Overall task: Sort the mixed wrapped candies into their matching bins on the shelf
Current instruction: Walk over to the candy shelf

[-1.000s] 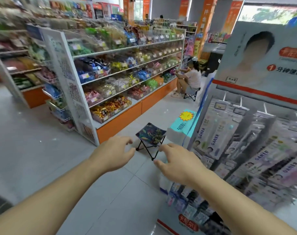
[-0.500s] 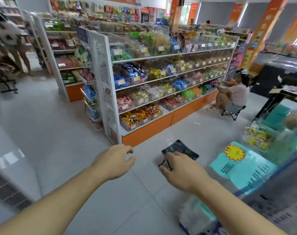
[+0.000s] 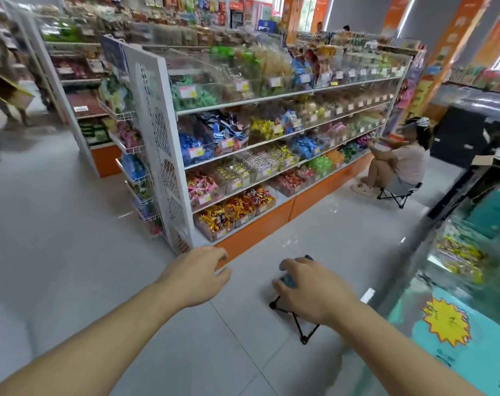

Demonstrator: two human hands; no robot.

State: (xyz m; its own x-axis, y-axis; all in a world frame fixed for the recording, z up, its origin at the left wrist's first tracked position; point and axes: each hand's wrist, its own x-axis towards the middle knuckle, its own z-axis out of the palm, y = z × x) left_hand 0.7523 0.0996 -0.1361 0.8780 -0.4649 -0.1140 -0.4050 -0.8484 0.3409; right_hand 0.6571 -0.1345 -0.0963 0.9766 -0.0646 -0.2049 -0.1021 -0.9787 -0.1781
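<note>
Meanwhile, a folding stool (image 3: pixel 295 315) is gripped by the right hand (image 3: pixel 311 290) at five o'clock; the left hand (image 3: pixel 197 274) is held loosely spread, empty. Wrapped candies (image 3: pixel 237 207) are seen in shelf bins (image 3: pixel 211 228) at twelve o'clock. Setup is judged underway; seating by the shelf is called for next.

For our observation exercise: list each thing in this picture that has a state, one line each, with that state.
left hand: empty, fingers loosely curled
right hand: reaching over the folding stool, contact unclear
folding stool: unfolded, standing on the floor
candy bins: filled, on the shelf
seated person: sitting by the shelf
</note>
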